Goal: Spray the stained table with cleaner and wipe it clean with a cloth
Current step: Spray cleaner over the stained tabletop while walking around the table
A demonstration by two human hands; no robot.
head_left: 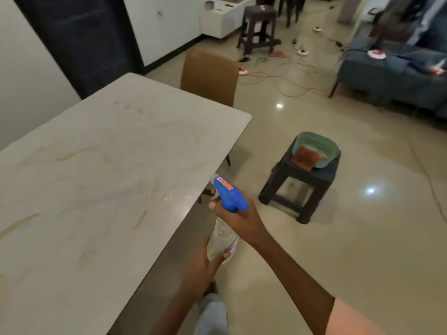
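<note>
I am holding the spray bottle (223,228) in both hands, just beside the table (101,189) edge and over the floor. My right hand (235,221) is wrapping round the neck under the blue trigger head (229,195), whose nozzle is pointing toward the table. My left hand (205,264) is gripping the clear body from below. An orange-red sticker (225,183) is sitting on top of the trigger head, but its writing is too blurred to read, as is the label low on the bottle. Yellowish stains (65,156) are streaking the pale tabletop. The brown cloth (305,158) is hanging over the rim of a green basin (331,155) on a dark stool (300,189), well apart from the table.
</note>
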